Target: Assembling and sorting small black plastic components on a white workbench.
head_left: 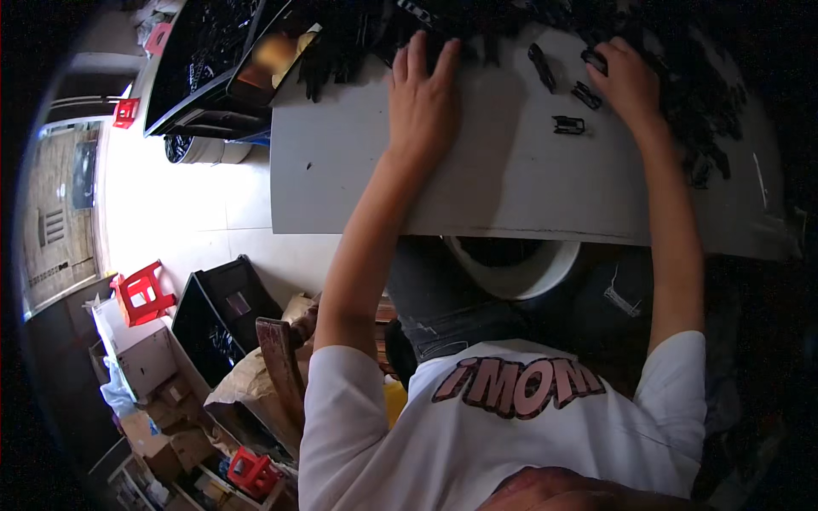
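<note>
My left hand (423, 98) lies with fingers spread at the near edge of a dark heap of small black plastic pieces (349, 43). Its fingertips reach the heap, and nothing shows held in it. Farther right, my right hand (629, 83) is closed, thumb and fingers pinching a small black part (594, 59). Between the hands, loose on the grey tabletop (486, 183), are a long black piece (542, 68), a short black piece (586, 94) and a black frame-like piece (568, 125). Their exact kind is too dark to make out.
More black pieces (703, 128) spread along the right. A black crate (196, 77) stands beyond the table's left side. Below the front edge is a white tub (554, 272). On the floor at left are a red stool (143, 294), a black bin (223, 311) and cardboard boxes (149, 366).
</note>
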Motion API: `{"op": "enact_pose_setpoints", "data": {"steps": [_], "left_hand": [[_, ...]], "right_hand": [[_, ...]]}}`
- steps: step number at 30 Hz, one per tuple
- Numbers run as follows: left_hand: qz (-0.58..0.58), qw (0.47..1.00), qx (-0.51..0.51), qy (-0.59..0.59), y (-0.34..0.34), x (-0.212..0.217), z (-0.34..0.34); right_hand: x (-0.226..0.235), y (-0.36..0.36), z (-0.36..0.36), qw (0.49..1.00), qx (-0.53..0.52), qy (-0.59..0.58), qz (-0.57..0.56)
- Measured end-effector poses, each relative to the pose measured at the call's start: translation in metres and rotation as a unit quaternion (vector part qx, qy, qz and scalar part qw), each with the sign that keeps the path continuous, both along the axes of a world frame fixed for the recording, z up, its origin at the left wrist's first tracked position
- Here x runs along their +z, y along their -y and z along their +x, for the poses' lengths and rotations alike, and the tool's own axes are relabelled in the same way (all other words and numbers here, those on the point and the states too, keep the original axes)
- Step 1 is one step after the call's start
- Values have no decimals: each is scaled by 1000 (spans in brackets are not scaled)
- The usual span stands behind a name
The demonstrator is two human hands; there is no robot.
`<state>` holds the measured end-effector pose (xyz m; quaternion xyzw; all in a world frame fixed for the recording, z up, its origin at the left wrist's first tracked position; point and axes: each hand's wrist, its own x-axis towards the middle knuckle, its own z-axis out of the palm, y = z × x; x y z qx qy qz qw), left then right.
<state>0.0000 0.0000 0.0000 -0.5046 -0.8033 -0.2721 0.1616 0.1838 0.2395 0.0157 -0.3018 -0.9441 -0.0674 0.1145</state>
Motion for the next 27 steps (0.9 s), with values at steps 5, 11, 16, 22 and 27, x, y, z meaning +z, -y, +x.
{"op": "enact_pose_setpoints", "data": {"steps": [5, 11, 16, 22, 27], "left_hand": [[-17, 994, -93, 56, 30, 10, 16], [-7, 989, -115, 95, 41, 22, 25], [-3, 996, -86, -24, 33, 27, 19], [57, 989, -125, 46, 36, 46, 41], [134, 819, -182, 528, 39, 43, 81]], "right_hand": [[17, 26, 27, 982, 37, -172, -74], [11, 85, 85, 826, 49, -379, -414], [6, 103, 112, 893, -38, -268, -359], [24, 112, 105, 954, -64, -142, -257], [25, 105, 62, 962, 130, -166, -173]]}}
